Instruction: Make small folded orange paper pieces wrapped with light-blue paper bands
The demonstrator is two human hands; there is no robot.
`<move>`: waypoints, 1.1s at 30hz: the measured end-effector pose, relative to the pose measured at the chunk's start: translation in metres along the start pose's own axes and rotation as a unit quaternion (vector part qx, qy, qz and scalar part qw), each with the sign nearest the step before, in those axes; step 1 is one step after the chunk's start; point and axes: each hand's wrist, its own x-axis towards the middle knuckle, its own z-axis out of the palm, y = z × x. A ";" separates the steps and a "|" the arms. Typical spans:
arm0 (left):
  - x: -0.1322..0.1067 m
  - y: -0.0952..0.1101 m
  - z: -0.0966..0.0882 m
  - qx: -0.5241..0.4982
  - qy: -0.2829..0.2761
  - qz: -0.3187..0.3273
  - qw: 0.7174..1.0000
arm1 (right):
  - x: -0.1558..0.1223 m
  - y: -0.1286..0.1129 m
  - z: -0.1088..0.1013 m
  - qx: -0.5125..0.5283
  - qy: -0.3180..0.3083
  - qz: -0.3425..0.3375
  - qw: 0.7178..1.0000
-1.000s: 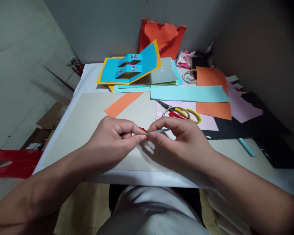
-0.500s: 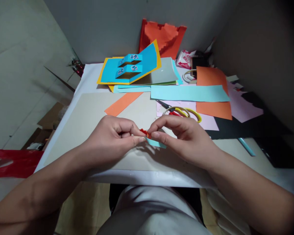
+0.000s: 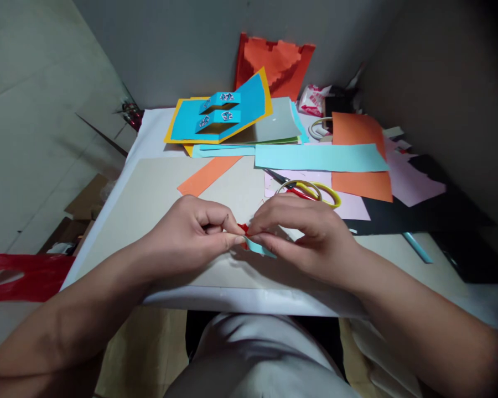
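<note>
Pinching w/ both hands, the person is working just above the near part of the grey board point(image 3: 149, 193). The left hand point(image 3: 195, 232) is pressing thumb & forefinger together on a small red bit point(image 3: 243, 228), and the right hand point(image 3: 302, 232) is nipping a pale blue strip point(image 3: 259, 247) right beside it, so the two sets of fingertips are almost touching. The other fingers of both hands are curling in, none spread. The red bit is showing only as a sliver between the thumbs, mostly hidden, so its shape can't be told. The strip is poking out down & to the right, below the right thumb, free end hanging clear of the board. Both look like thin craft paper: prob. very light, limp, easy to crease or tear, and not slippery. A soft fingertip pinch close to where the 2 pieces meet seems the safest hold, since gripping the strip's far end would likely let it flop or twist. Scissors point(image 3: 311, 190) w/ yellow handles are lying just beyond the right hand on a pink sheet point(image 3: 348, 207). An orange slip point(image 3: 207, 174) is lying on the board's far part, well apart from the hands. Farther back a cyan sheet point(image 3: 319, 157) is overlapping an orange sheet point(image 3: 359, 185), and a blue pop-up card point(image 3: 219, 113) is resting on a paper stack at the rear of the table point(image 3: 149, 124).
</note>
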 end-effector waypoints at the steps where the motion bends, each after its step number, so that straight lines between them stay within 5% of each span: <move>1: 0.000 0.000 0.000 0.002 -0.003 0.001 1.000 | 0.000 0.000 0.000 -0.001 -0.002 -0.002 1.000; 10: -0.001 -0.003 -0.001 -0.022 -0.043 -0.030 0.998 | 0.001 -0.001 -0.003 0.007 -0.049 -0.024 0.998; 33: 0.004 0.004 -0.002 -0.069 -0.072 -0.090 0.991 | 0.001 -0.001 0.010 -0.013 -0.004 -0.035 0.999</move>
